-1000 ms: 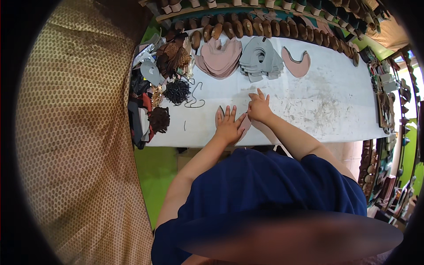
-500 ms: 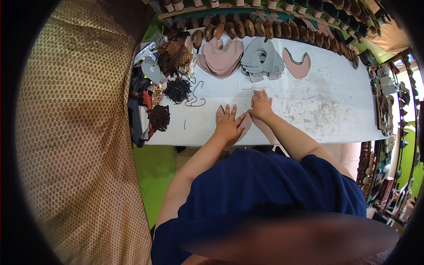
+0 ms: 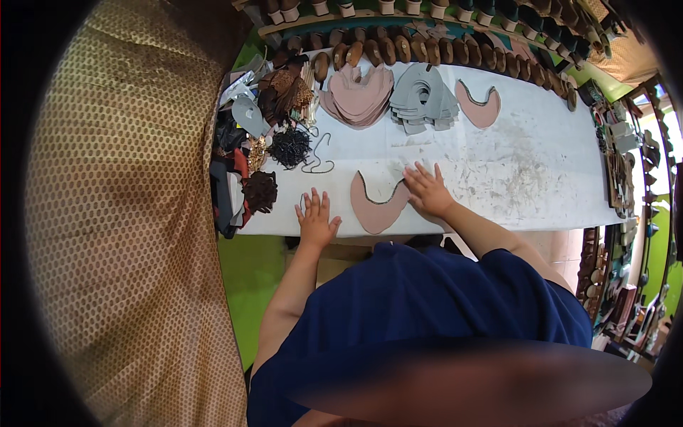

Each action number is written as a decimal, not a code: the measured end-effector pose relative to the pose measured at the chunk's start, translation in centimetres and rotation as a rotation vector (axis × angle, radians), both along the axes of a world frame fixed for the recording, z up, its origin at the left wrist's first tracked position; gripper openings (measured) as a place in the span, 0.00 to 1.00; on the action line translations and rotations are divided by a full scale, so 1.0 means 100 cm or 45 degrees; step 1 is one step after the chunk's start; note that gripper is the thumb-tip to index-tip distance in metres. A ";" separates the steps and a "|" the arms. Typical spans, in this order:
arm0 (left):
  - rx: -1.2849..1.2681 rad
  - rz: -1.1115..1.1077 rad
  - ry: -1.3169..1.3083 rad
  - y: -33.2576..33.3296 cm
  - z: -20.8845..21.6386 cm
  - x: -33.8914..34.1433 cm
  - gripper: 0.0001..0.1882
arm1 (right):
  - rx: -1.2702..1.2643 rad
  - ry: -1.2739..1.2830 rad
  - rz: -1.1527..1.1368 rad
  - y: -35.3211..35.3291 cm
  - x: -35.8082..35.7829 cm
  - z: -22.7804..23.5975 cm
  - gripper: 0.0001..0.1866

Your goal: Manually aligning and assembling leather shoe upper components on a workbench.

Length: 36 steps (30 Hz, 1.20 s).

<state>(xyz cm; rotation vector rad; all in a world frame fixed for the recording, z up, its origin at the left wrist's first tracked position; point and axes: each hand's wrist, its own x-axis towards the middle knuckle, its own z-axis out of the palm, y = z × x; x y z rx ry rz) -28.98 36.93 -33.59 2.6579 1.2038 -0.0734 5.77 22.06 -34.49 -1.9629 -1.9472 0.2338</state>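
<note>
A pink U-shaped piece (image 3: 377, 213) with a dark inner edge lies flat near the front of the white-covered table (image 3: 341, 203). My right hand (image 3: 428, 192) rests at its right tip, palm down with fingers stretched out. Left of the piece, and apart from it, my left hand (image 3: 317, 219) lies on the cloth with its fingers spread and nothing in it. A thin dark strip shows partly by its fingertips. Farther back are a stack of pink curved pieces (image 3: 358, 107), a stack of grey pieces (image 3: 413, 110) and a single pink U-shaped piece (image 3: 478, 112).
Brown wooden shoe lasts (image 3: 420, 51) line the table's back edge. At the left end are a black tangled bundle (image 3: 290, 147), bent wire (image 3: 324, 167), a dark brown bundle (image 3: 260, 192) and brown scraps (image 3: 282, 92). A patterned curtain (image 3: 142, 213) hangs at the left.
My left hand has moved left, off the pink piece, which now shows almost whole. My right hand has shifted slightly toward me, to the piece's right tip.
</note>
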 end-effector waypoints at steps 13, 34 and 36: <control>0.028 0.225 -0.107 0.017 0.005 0.015 0.44 | -0.277 -0.254 0.049 0.000 -0.034 0.005 0.42; 0.025 0.180 -0.179 0.021 -0.006 0.009 0.41 | -0.245 -0.259 0.109 -0.006 -0.097 0.010 0.48; 0.024 0.173 -0.190 0.022 -0.007 0.009 0.40 | -0.220 -0.271 0.102 -0.004 -0.103 0.011 0.48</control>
